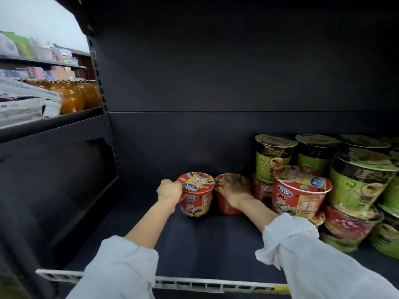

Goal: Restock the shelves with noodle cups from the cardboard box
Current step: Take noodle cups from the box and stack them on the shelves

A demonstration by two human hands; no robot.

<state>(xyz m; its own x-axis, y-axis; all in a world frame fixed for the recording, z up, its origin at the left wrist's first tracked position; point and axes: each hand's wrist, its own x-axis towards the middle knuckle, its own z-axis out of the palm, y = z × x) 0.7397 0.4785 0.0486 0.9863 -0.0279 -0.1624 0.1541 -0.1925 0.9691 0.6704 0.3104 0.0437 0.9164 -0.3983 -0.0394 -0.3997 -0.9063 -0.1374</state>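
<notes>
Two red noodle cups stand side by side deep on the dark shelf (194,240). My left hand (169,192) grips the left red cup (197,201) at its left rim and side. My right hand (234,190) lies over the lid of the right red cup (226,207), fingers curled round its top. Both cups stand upright on the shelf floor, nearly touching. The cardboard box is out of view.
Stacked green noodle cups (358,182) and red noodle cups (300,193) fill the shelf's right side. A white price rail (205,284) runs along the front edge. On the left, a neighbouring shelf holds orange bottles (73,96) and packets (26,104).
</notes>
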